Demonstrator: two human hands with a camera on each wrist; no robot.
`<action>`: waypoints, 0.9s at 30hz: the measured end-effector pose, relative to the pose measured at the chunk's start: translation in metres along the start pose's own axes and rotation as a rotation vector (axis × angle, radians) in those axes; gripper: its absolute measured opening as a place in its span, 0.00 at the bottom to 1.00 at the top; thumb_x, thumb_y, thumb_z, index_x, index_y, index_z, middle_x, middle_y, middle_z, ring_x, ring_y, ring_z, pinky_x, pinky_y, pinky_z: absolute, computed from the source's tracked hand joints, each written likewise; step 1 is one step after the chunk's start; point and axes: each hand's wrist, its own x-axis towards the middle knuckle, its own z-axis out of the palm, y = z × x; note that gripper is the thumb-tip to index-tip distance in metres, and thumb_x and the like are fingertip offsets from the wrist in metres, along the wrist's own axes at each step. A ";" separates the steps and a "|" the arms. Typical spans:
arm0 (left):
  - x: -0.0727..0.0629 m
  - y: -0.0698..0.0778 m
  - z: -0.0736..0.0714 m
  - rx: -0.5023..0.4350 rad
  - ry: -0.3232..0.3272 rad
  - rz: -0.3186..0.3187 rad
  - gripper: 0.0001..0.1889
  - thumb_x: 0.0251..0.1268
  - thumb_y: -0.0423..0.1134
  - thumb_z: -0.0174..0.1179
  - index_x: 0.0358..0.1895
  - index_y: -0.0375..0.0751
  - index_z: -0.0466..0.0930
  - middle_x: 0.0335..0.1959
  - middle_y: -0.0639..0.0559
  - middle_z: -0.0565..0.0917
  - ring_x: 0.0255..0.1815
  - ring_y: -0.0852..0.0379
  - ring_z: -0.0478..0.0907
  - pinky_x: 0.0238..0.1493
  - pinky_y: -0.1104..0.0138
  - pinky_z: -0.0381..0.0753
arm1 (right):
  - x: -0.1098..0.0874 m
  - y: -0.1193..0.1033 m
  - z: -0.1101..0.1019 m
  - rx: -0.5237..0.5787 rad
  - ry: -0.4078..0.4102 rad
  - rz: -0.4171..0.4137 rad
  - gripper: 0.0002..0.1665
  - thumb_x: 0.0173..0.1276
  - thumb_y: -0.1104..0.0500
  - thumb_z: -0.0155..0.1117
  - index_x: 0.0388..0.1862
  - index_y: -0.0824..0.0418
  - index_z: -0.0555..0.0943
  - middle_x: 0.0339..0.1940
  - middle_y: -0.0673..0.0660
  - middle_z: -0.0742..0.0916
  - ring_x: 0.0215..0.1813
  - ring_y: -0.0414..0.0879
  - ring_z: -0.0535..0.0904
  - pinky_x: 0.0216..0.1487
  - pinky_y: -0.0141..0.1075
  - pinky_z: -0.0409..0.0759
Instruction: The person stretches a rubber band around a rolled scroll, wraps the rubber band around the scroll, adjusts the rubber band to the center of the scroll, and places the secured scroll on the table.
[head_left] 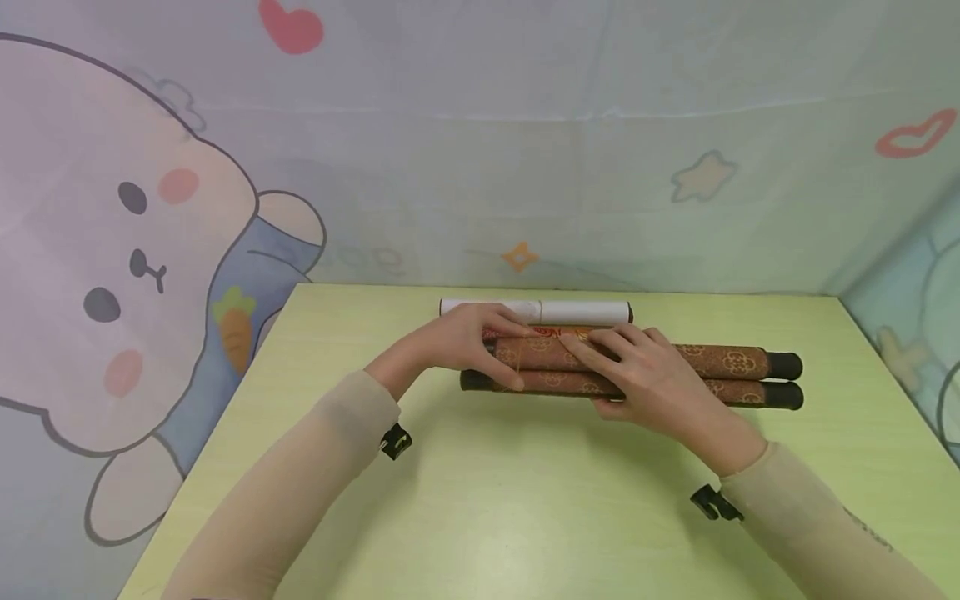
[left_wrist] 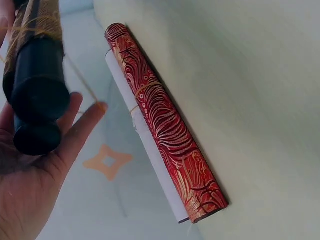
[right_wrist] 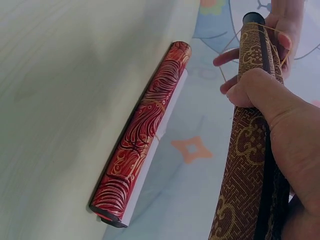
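Observation:
A brown brocade scroll (head_left: pixel 712 358), two rolls side by side with black end knobs (left_wrist: pixel 40 95), is held raised over the table. My right hand (head_left: pixel 648 375) grips it around the middle, thumb on the near face in the right wrist view. At its left end, my left hand (head_left: pixel 468 337) has its fingers spread around the knobs. A thin yellowish rubber band (right_wrist: pixel 226 75) is stretched over these fingers and loops around the scroll's end. Behind the scroll lies a red-and-gold patterned roll (left_wrist: pixel 162 120) against a white roll (head_left: pixel 585 312).
A thin band (left_wrist: pixel 145 90) also circles the red roll. The pale yellow-green table (head_left: pixel 487 500) ends at the back against a printed cloth (head_left: pixel 465 167) with a bear figure. A black wrist mount (head_left: pixel 395 442) sits at the left sleeve, another (head_left: pixel 712 502) at the right.

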 end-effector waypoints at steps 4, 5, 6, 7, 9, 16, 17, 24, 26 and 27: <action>0.002 -0.005 0.000 -0.072 -0.028 -0.078 0.39 0.50 0.56 0.84 0.69 0.55 0.85 0.77 0.49 0.75 0.80 0.51 0.67 0.76 0.52 0.72 | -0.001 -0.001 0.003 0.002 0.001 -0.006 0.60 0.47 0.46 0.92 0.78 0.56 0.75 0.55 0.61 0.85 0.52 0.61 0.82 0.40 0.56 0.84; 0.002 -0.006 0.000 -0.084 -0.027 -0.095 0.38 0.50 0.56 0.84 0.68 0.54 0.85 0.77 0.48 0.75 0.80 0.51 0.67 0.76 0.52 0.72 | -0.002 -0.001 0.003 0.004 0.001 -0.006 0.60 0.47 0.46 0.92 0.78 0.56 0.75 0.55 0.61 0.85 0.52 0.61 0.82 0.40 0.56 0.84; 0.002 -0.006 0.001 -0.090 -0.023 -0.108 0.38 0.49 0.55 0.84 0.67 0.54 0.86 0.76 0.48 0.76 0.79 0.51 0.68 0.75 0.52 0.72 | -0.002 -0.001 0.004 0.005 0.000 -0.005 0.60 0.46 0.46 0.93 0.78 0.56 0.75 0.55 0.61 0.86 0.52 0.61 0.82 0.41 0.56 0.85; 0.002 -0.006 0.002 -0.088 -0.017 -0.116 0.37 0.49 0.55 0.84 0.66 0.53 0.87 0.75 0.49 0.77 0.78 0.52 0.69 0.74 0.52 0.74 | -0.002 -0.002 0.004 0.006 -0.002 -0.005 0.60 0.46 0.45 0.93 0.78 0.56 0.75 0.55 0.61 0.86 0.52 0.61 0.82 0.41 0.57 0.85; 0.003 -0.006 0.002 -0.072 -0.005 -0.115 0.35 0.49 0.55 0.84 0.63 0.53 0.89 0.72 0.51 0.79 0.74 0.53 0.73 0.70 0.54 0.77 | -0.002 -0.002 0.004 0.010 -0.007 -0.001 0.60 0.45 0.45 0.93 0.78 0.56 0.76 0.55 0.60 0.86 0.52 0.61 0.82 0.41 0.57 0.85; 0.007 -0.001 -0.004 -0.013 -0.037 -0.126 0.28 0.51 0.55 0.83 0.56 0.50 0.92 0.57 0.58 0.88 0.58 0.57 0.81 0.59 0.60 0.82 | -0.001 -0.004 0.005 0.022 -0.010 -0.011 0.60 0.45 0.46 0.93 0.78 0.55 0.76 0.55 0.60 0.86 0.52 0.61 0.82 0.42 0.57 0.85; 0.008 0.000 -0.005 -0.017 -0.050 -0.135 0.27 0.52 0.54 0.83 0.56 0.49 0.92 0.55 0.59 0.89 0.57 0.58 0.82 0.58 0.60 0.83 | -0.001 -0.004 0.006 0.021 -0.012 -0.012 0.60 0.45 0.46 0.93 0.78 0.55 0.76 0.55 0.59 0.86 0.52 0.61 0.82 0.42 0.57 0.85; 0.010 -0.002 -0.007 -0.126 -0.072 -0.167 0.16 0.61 0.51 0.75 0.48 0.48 0.90 0.47 0.55 0.87 0.48 0.55 0.81 0.52 0.61 0.80 | 0.000 -0.006 0.007 0.030 -0.013 -0.014 0.61 0.44 0.45 0.94 0.78 0.54 0.75 0.55 0.59 0.86 0.51 0.61 0.82 0.41 0.57 0.85; 0.010 -0.001 -0.007 -0.124 -0.057 -0.151 0.15 0.64 0.53 0.72 0.46 0.49 0.88 0.45 0.54 0.88 0.48 0.55 0.81 0.53 0.60 0.80 | 0.000 -0.006 0.006 0.032 -0.020 -0.008 0.61 0.45 0.45 0.93 0.78 0.54 0.75 0.56 0.60 0.86 0.52 0.61 0.82 0.42 0.58 0.85; 0.009 0.001 -0.008 -0.112 -0.041 -0.140 0.16 0.65 0.54 0.72 0.47 0.49 0.87 0.46 0.54 0.88 0.49 0.55 0.82 0.54 0.59 0.80 | 0.000 -0.007 0.006 0.034 -0.024 0.000 0.61 0.45 0.45 0.93 0.78 0.54 0.75 0.56 0.60 0.86 0.52 0.61 0.82 0.43 0.58 0.85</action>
